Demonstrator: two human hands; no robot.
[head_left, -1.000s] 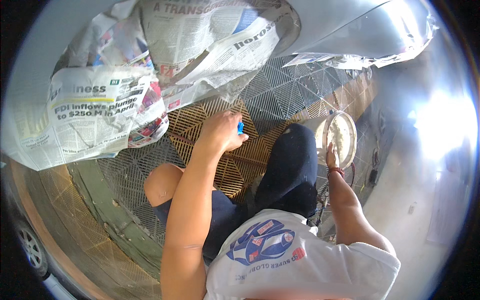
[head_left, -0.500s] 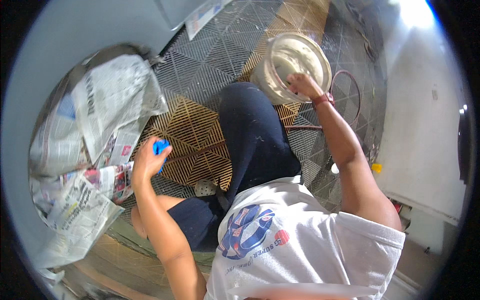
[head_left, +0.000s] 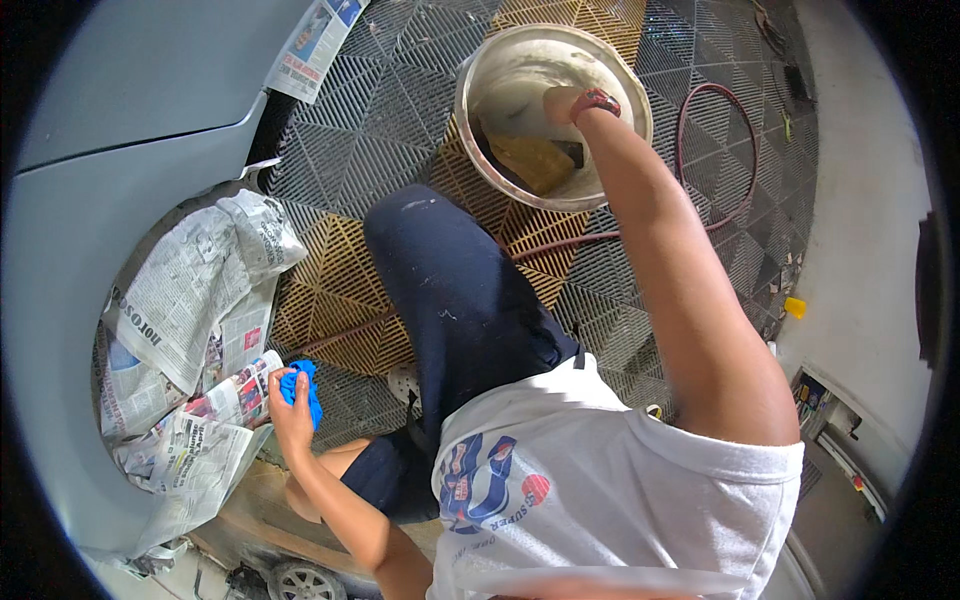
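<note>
My left hand [head_left: 291, 418] is closed around a crumpled blue cloth [head_left: 313, 393], held beside the newspaper-covered wheel opening. My right hand [head_left: 563, 104] reaches down into a large whitish bucket [head_left: 640, 112]. The fingers point away and are hidden, so what they hold, if anything, does not show. Inside the bucket, near my wrist, is a tan-brown patch [head_left: 535, 163] with a dark end; whether it is a solid piece or a reflection I cannot tell. Pale residue coats the bucket's inner wall.
Newspaper sheets [head_left: 185, 300] cover the wheel opening of a grey car body [head_left: 130, 95] at left. Another printed sheet [head_left: 312, 50] hangs off its panel. A dark red hose [head_left: 752, 165] loops over the slatted floor tiles [head_left: 345, 160]. A yellow piece [head_left: 795, 307] lies near the right wall.
The view has shifted, bringing the bucket higher and more fully into sight. My right hand has gone deeper into the bucket. The left hand still grips the blue cloth, now lower in view.
</note>
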